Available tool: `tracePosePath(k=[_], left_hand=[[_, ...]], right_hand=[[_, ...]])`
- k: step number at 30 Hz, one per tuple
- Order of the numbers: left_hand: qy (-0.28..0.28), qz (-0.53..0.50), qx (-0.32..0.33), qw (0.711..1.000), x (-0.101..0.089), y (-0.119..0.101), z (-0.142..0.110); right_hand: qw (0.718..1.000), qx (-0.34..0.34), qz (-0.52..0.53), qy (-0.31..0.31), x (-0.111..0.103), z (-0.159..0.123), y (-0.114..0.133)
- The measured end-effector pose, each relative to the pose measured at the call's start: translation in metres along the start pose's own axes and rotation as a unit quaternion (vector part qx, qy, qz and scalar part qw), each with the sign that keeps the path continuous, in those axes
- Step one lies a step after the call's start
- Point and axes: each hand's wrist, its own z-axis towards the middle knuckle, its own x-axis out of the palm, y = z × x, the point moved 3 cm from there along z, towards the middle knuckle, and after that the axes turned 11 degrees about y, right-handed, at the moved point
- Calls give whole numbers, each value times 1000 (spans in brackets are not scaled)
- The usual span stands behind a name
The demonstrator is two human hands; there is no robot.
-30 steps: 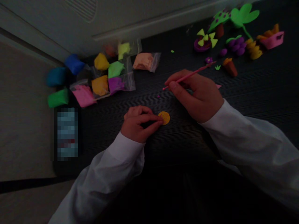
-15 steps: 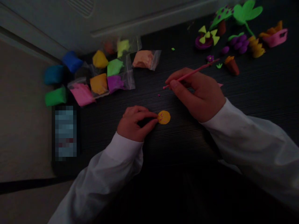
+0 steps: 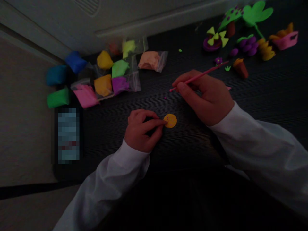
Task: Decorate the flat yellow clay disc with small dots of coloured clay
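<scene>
A flat, round yellow clay disc (image 3: pixel 171 121) with small pink marks lies on the dark table. My left hand (image 3: pixel 143 130) is closed at its left side, with the index fingertip over the disc's edge and the thumb just below. Part of the disc's left side is hidden under that finger. Above and to the right, my right hand (image 3: pixel 204 96) pinches a thin pink clay modelling tool (image 3: pixel 197 77) like a pen. The tool's small ball tip points down to the left, off the table. A tiny purple clay bit (image 3: pixel 165 98) lies between tool tip and disc.
Bagged clay in several colours, among it a pink pack (image 3: pixel 86 95) and a peach pack (image 3: pixel 149 61), lies at the back left. A phone (image 3: pixel 68 136) rests near the left edge. Finished clay figures, including a purple grape bunch (image 3: pixel 249 46) and a pink basket (image 3: pixel 286 41), stand back right.
My left index finger has moved from the disc's edge onto its surface, covering some pink marks. The right hand keeps the tool in nearly the same place. The whole view has shifted slightly.
</scene>
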Motion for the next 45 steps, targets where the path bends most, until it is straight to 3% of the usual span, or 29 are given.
tracePosePath(k=[10,45], left_hand=[[-18,-31,-33,999,-5,3,-2],[-20,2,-7,1000,-1,-5,7]], right_hand=[[1000,-7,-3,1,0,0,-1],[1000,-17,-7,-14,-1,-1,2]])
